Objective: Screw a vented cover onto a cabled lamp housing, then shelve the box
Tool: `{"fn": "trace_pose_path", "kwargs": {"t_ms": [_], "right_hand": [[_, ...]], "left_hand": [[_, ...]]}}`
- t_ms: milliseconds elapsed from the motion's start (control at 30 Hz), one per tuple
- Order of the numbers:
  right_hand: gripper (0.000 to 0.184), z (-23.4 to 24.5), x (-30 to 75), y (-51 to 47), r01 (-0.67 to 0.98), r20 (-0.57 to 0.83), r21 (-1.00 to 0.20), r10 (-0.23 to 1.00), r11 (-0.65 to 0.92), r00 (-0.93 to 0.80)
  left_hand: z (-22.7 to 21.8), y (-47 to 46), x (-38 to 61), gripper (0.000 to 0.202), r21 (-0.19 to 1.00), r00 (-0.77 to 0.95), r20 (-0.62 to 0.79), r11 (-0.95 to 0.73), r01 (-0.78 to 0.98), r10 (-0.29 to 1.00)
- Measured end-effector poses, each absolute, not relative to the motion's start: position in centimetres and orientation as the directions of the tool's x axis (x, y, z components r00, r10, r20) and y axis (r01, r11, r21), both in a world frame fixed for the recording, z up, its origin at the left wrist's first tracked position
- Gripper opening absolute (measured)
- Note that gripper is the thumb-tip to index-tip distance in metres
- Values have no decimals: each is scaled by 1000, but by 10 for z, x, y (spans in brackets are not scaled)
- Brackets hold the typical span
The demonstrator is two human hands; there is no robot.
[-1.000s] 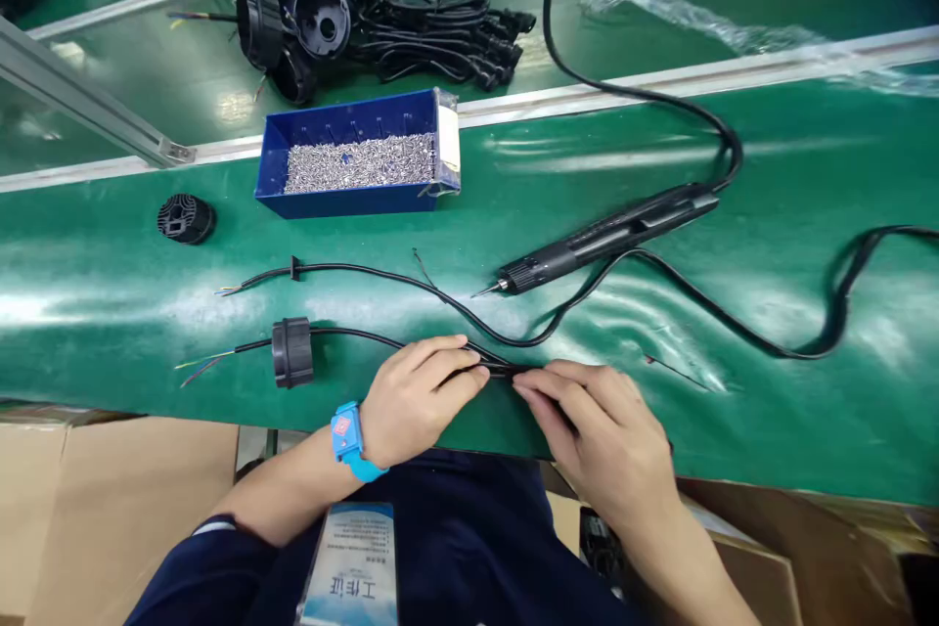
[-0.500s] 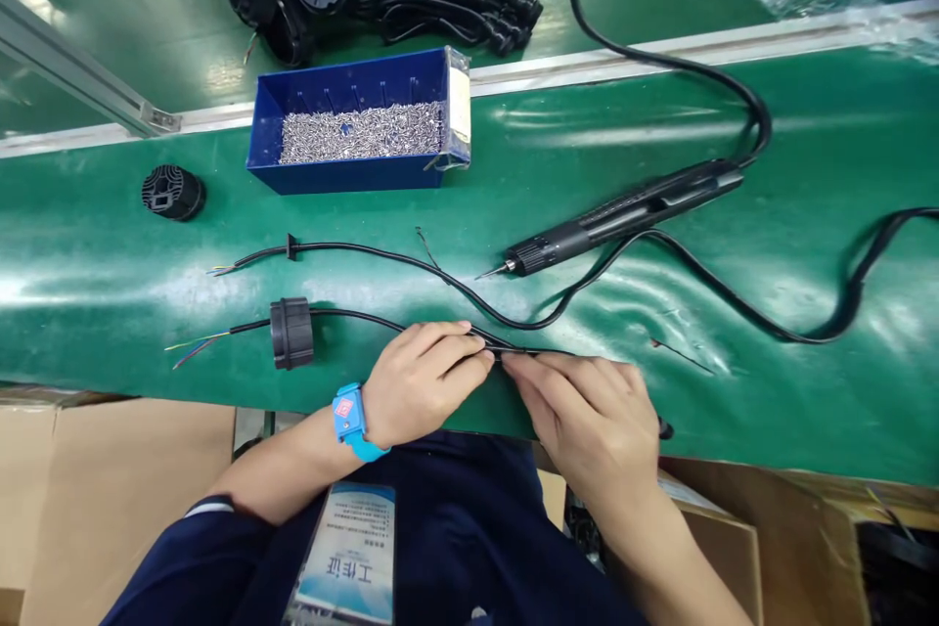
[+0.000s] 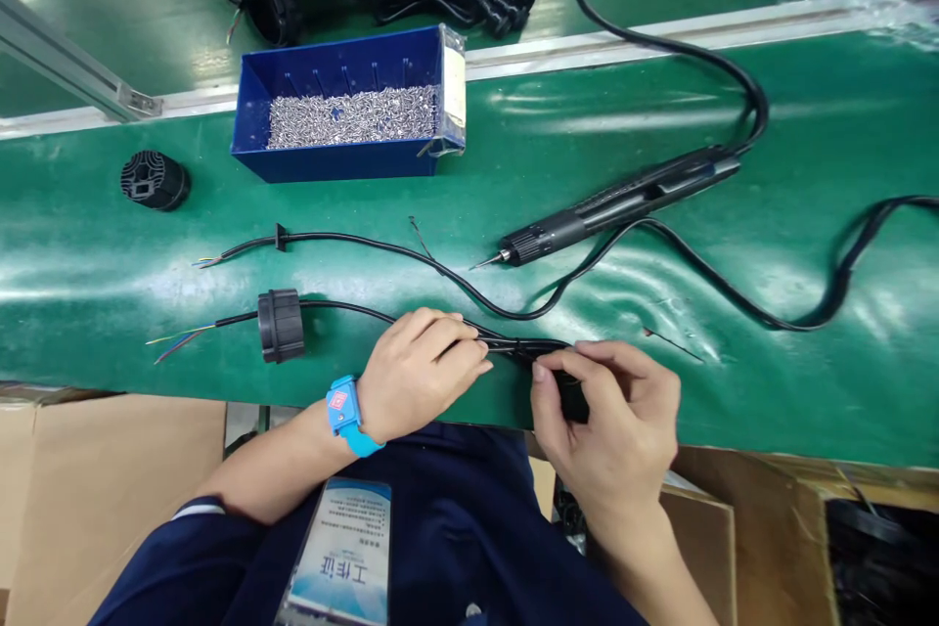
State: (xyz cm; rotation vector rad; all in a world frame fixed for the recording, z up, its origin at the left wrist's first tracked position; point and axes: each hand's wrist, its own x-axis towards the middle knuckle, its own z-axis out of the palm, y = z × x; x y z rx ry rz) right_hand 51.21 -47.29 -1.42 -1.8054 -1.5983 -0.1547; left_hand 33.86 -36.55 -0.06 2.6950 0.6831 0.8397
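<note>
1. Right hand [image 3: 608, 411] has shifted a little away from the left hand [image 3: 418, 377], along the cable bundle [image 3: 516, 346].
2. Left hand is curled closed over this bundle, which lies on the worktop [image 3: 807, 391], near the front edge.
3. Right thumb and forefinger are nearly together beside the bundle; whether they pinch something, I cannot tell.
4. If the left hand loosens, loops could spread; strong pulling could drag the black cap [image 3: 281, 326] and bend the coloured wires [image 3: 180, 342].
</note>
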Motion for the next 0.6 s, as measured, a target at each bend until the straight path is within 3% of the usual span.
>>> {"fn": "trace_pose_path", "kwargs": {"t_ms": [200, 367, 467, 600], "right_hand": [[24, -7, 512, -469, 891, 465, -455, 849, -15, 251], [18, -4, 514, -471, 895, 452, -446, 859, -17, 242], [16, -5, 516, -472, 896, 465, -443, 849, -22, 251], [13, -8, 519, -471, 853, 496, -520, 825, 32, 271]], "left_hand": [[0, -364, 342, 15, 402, 727, 431, -835, 376, 535], [9, -363, 346, 20, 301, 755, 402, -854, 425, 518], [20, -357, 356, 18, 243, 837, 309, -888, 391, 453], [33, -344, 372, 24, 341, 941, 78, -896, 286, 330]]}}
